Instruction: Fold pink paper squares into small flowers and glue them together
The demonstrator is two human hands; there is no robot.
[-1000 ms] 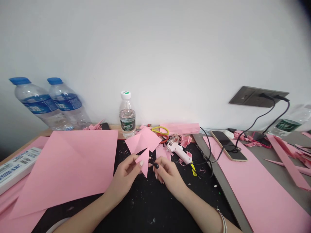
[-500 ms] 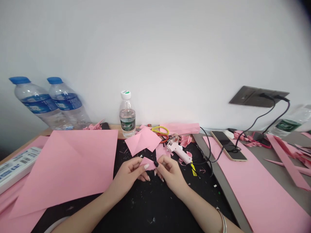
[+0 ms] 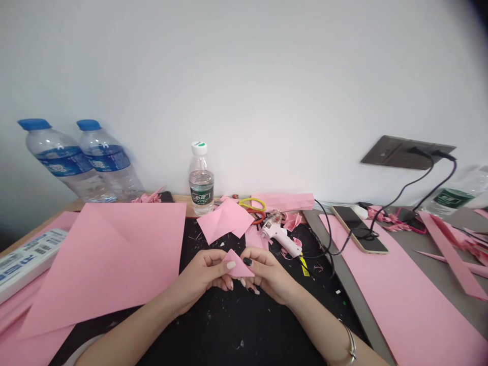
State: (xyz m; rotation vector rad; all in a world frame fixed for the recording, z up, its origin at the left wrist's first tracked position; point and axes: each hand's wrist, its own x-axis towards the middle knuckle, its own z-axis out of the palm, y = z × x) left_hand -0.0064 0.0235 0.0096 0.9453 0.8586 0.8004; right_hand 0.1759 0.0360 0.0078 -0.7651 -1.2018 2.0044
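A small folded pink paper triangle (image 3: pixel 237 266) is held over the black mat (image 3: pixel 229 325), its point facing away from me. My left hand (image 3: pixel 204 273) pinches its left side, thumb on top and fingers curled beneath. On the right side my right hand (image 3: pixel 271 274) grips it the same way, a dark-nailed thumb lying on the paper. Just beyond my hands lie creased pink paper squares (image 3: pixel 224 219) and a pale pink glue gun (image 3: pixel 284 239). The fold's underside is hidden.
A large pink sheet (image 3: pixel 125 254) covers the left side. A small water bottle (image 3: pixel 201 183) stands by the wall, with two larger bottles (image 3: pixel 109 162) further left. On the right are a phone (image 3: pixel 360 231), black cables, another pink sheet (image 3: pixel 396 284) and scissors with yellow handles (image 3: pixel 253 204).
The small pink paper has turned and now shows as a clear triangle. Both hands have shifted slightly, and the right thumb lies further onto the paper.
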